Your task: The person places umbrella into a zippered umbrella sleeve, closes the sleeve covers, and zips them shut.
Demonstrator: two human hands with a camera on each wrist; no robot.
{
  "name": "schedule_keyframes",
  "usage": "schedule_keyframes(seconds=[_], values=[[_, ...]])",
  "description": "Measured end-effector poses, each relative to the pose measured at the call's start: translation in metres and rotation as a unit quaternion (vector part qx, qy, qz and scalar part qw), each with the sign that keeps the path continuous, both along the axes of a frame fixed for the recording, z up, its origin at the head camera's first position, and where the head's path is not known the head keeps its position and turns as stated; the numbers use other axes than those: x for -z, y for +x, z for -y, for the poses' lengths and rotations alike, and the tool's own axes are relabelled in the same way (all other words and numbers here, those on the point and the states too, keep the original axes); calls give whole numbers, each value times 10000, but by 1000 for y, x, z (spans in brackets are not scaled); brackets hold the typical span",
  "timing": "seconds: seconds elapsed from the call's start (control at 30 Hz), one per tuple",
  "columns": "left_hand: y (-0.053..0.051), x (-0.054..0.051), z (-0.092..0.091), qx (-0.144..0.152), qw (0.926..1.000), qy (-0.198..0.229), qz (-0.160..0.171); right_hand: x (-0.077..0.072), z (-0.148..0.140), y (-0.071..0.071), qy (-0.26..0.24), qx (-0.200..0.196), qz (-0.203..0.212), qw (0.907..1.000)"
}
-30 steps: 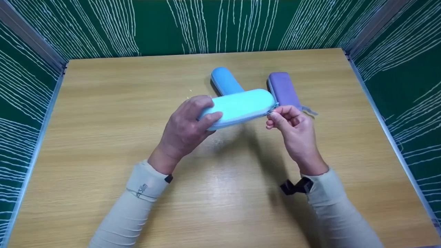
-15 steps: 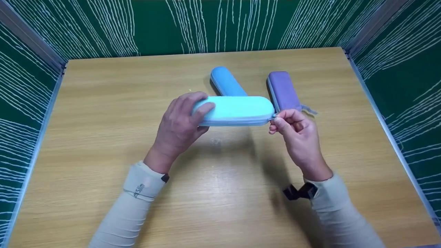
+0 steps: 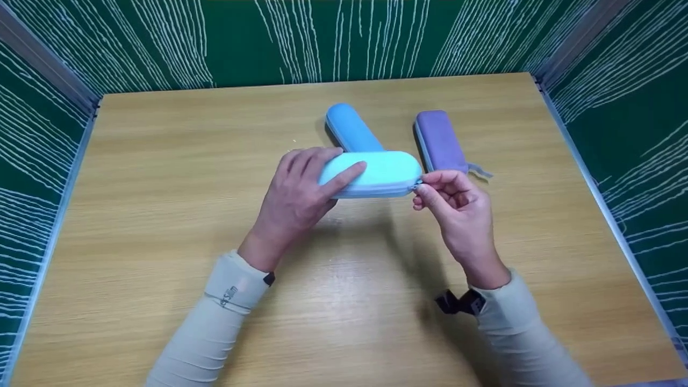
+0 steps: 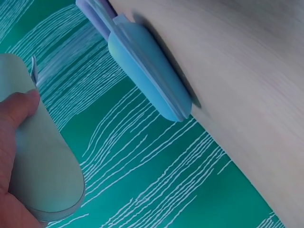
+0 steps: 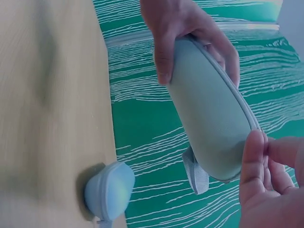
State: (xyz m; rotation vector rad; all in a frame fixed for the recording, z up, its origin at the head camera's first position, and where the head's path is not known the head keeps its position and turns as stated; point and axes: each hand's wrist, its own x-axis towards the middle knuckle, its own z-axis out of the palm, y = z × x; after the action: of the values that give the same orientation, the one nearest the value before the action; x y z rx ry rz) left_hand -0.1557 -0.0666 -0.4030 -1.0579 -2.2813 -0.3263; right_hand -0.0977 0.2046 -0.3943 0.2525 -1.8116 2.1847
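Observation:
A turquoise hard zippered pencil case (image 3: 392, 164) is held above the table, its zipper seam facing me and looking closed in the head view. My left hand (image 3: 298, 191) grips its left end, thumb lying over the top. At the right end, the thumb and index finger of my right hand (image 3: 463, 212) pinch the small zipper pull (image 3: 416, 185). In the right wrist view the case (image 5: 209, 109) appears grey-green, and a ribbed fabric loop (image 5: 197, 175) sticks out from one end. The left wrist view shows my left thumb (image 4: 21, 107) across the case.
A blue case (image 3: 352, 128) lies behind the held one, partly covered by it. To its right rests a purple case (image 3: 442, 141) with a strap (image 3: 479, 171). Both sit on the wooden table (image 3: 215, 129), which green, white-streaked panels (image 3: 242, 43) border.
The held case has turned from slanting to level and come slightly nearer me. My left hand has slid right along it, while my right hand has kept its pinch at the zipper end.

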Motion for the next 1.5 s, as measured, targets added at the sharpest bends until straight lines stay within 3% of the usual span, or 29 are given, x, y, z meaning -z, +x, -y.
schedule_keyframes(seconds=[0.13,0.3,0.5,0.7,0.9,1.07,1.23,1.5], values=[[2,-3,-1,-106,9999,-5,33,-2,3,0,69,147,-236,9996],[6,-5,-8,-370,9989,-274,53,-1,7,2,218,243,-155,9993],[6,-4,-10,-603,9967,-532,-65,2,9,2,905,476,17,9948],[7,-4,-8,-574,9968,-560,10,1,12,2,1636,754,-49,9836],[6,-3,-5,-547,9975,-411,155,-9,7,0,1886,269,500,9804],[5,-6,0,-487,9979,-317,284,-21,-3,0,2243,-307,891,9699],[3,-8,3,-302,9985,-197,406,-29,-9,1,2457,-574,955,9629],[3,-6,6,-89,9982,-280,526,-26,-12,0,2393,-560,801,9660]])
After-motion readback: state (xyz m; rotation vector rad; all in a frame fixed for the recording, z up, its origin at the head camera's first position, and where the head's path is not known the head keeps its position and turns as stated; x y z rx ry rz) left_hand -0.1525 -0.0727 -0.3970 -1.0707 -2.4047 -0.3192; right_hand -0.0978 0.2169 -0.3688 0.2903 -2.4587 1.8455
